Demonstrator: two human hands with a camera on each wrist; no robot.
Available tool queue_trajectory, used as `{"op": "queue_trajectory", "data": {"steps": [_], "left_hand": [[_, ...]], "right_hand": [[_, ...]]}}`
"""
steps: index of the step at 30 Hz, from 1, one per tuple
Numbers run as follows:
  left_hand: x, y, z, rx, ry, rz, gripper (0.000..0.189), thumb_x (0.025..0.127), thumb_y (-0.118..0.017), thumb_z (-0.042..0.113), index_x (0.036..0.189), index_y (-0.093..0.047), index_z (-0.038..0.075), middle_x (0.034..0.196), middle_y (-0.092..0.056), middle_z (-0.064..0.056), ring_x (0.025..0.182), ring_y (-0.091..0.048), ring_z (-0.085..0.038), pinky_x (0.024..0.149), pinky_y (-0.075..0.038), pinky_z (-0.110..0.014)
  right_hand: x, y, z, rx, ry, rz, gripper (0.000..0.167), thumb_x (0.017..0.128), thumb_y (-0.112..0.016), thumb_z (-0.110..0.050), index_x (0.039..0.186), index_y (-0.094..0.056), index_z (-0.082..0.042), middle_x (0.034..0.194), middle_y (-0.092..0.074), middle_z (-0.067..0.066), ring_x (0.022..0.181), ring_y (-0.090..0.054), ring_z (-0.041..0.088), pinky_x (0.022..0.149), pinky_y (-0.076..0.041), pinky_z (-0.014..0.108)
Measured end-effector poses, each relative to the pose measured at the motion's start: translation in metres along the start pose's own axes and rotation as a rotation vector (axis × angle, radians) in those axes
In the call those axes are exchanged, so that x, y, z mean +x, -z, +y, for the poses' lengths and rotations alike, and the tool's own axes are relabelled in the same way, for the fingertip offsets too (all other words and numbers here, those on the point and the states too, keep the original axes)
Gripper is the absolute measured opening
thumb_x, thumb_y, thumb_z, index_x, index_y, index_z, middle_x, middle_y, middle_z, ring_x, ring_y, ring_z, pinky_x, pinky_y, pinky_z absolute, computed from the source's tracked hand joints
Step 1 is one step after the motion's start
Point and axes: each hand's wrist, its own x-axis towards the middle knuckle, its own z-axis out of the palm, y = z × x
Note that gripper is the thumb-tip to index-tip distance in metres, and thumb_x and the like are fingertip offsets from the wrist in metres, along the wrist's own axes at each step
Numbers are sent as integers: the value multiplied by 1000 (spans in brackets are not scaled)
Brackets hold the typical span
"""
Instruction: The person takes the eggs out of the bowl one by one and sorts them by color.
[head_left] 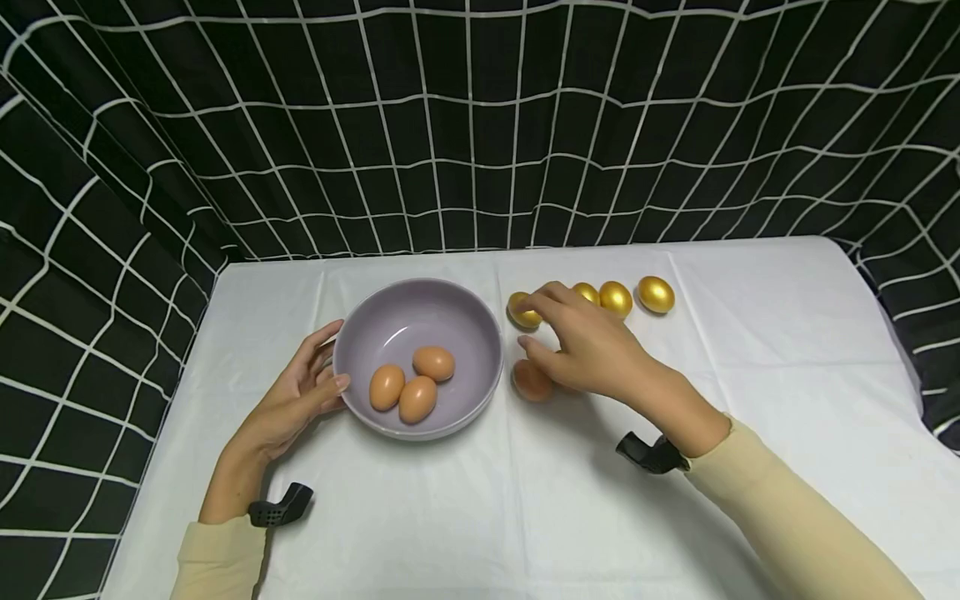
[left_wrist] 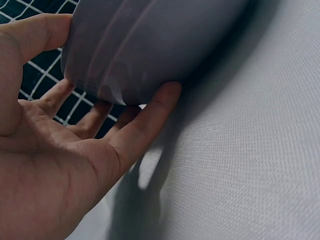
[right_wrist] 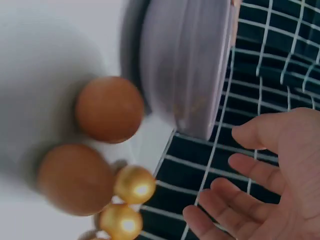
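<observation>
A light purple bowl (head_left: 457, 321) stands on the white cloth with three brown eggs (head_left: 417, 399) inside it. My left hand (head_left: 300, 396) rests against its left side, thumb tip at the rim and fingers (left_wrist: 145, 125) spread along the outer wall. Right of the bowl, my right hand (head_left: 588, 342) hovers palm down with nothing between its loosely bent fingers. Two brown eggs (right_wrist: 110, 110) lie on the cloth beneath and beside it, one nearly hidden by this hand in the head view. Beyond it are several golden eggs (head_left: 656, 295), one partly covered.
The table (head_left: 420, 525) is covered by a creased white cloth. A black curtain with a white grid (head_left: 465, 133) hangs behind the table's back edge and along both sides. Each wrist wears a small black device (head_left: 652, 452).
</observation>
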Motion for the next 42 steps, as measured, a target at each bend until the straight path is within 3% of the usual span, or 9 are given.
{"op": "queue_trajectory", "data": {"steps": [2,6,10,17,22,28,34,42], "left_hand": [[0,0,0,0,-3,-6,79,105,-59,4,169,-18,25,169,-27,-16,138,-54,-7,96,-62,-32],[1,1,1,-2,-6,-9,79,105,-59,3,169,-18,24,169,-27,-16,138,-54,-8,96,-62,-32],[3,3,3,0,-9,-14,78,105,-59,4,169,-18,25,169,-26,-16,139,-53,-9,97,-62,-32],[3,2,3,-5,-3,-11,79,105,-58,3,169,-19,25,170,-26,-15,139,-52,-9,96,-62,-32],[1,0,0,-11,-1,-13,79,105,-59,3,169,-18,25,169,-26,-15,139,-53,-8,96,-62,-32],[1,1,0,-14,-5,-14,79,105,-59,3,169,-19,26,169,-26,-14,139,-53,-9,96,-62,-32],[0,2,0,-15,-3,-11,79,105,-59,2,169,-19,26,169,-26,-14,139,-53,-8,96,-62,-32],[1,2,1,-22,1,-14,79,105,-59,3,169,-18,26,169,-26,-15,139,-53,-8,97,-61,-32]], "right_hand": [[7,1,-6,11,37,-27,39,98,-69,-28,134,-68,-12,133,-66,9,112,-66,28,86,-58,48],[26,-1,-17,110,140,-106,41,101,-68,-27,139,-65,-12,138,-64,8,124,-63,28,104,-54,48],[44,-3,-29,182,207,-197,41,102,-66,-21,142,-63,-14,142,-61,7,128,-61,25,112,-51,45],[70,-8,-51,55,274,-320,40,99,-66,-17,139,-65,-18,139,-59,6,120,-63,24,100,-57,44],[86,-20,-61,1,326,-384,33,98,-68,-19,131,-68,-15,130,-62,11,118,-62,25,104,-55,43],[98,-31,-69,-60,377,-454,32,100,-68,-22,130,-69,-13,124,-64,12,105,-60,23,98,-54,41],[103,-40,-76,-107,377,-520,31,100,-66,-17,131,-68,-12,118,-60,9,87,-59,21,87,-53,35],[108,-49,-83,-196,362,-606,18,93,-71,-12,111,-72,-14,109,-60,6,89,-56,19,82,-50,32]]}}
